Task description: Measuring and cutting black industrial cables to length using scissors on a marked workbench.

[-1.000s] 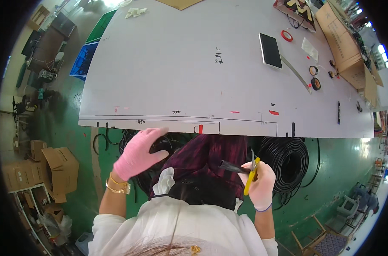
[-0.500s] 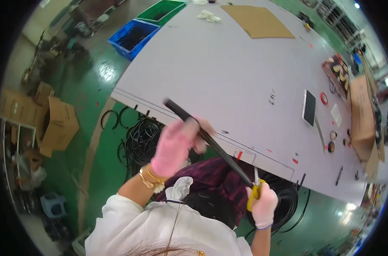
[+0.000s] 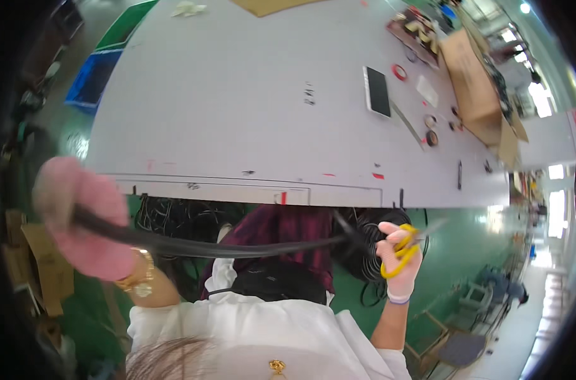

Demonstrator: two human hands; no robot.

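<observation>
My left hand (image 3: 85, 221), in a pink glove and blurred by motion, is closed round one end of a long black tube (image 3: 225, 246). The tube stretches across my lap, below the table edge, toward my right side. In my right hand (image 3: 400, 284), which wears a pale glove with bare fingertips, are yellow-handled scissors (image 3: 392, 271). Their blades point off to the right, away from the tube. The tube's right end lies close to the right hand, by a coil of black tubing (image 3: 367, 266); whether they join cannot be made out.
The pale table (image 3: 225, 114) spans the front, with marked lines along its near edge. On it lie a phone-like tablet (image 3: 378, 92), tape rolls (image 3: 432, 138), a metal ruler (image 3: 407, 125) and a cardboard box (image 3: 468, 82). More black coils (image 3: 174, 212) hang under the edge. A blue crate (image 3: 88, 82) stands left.
My left hand has swung far to the left, drawing the tube out nearly level across my lap. The scissors have turned from pointing up to pointing right. The view has shifted rightward.
</observation>
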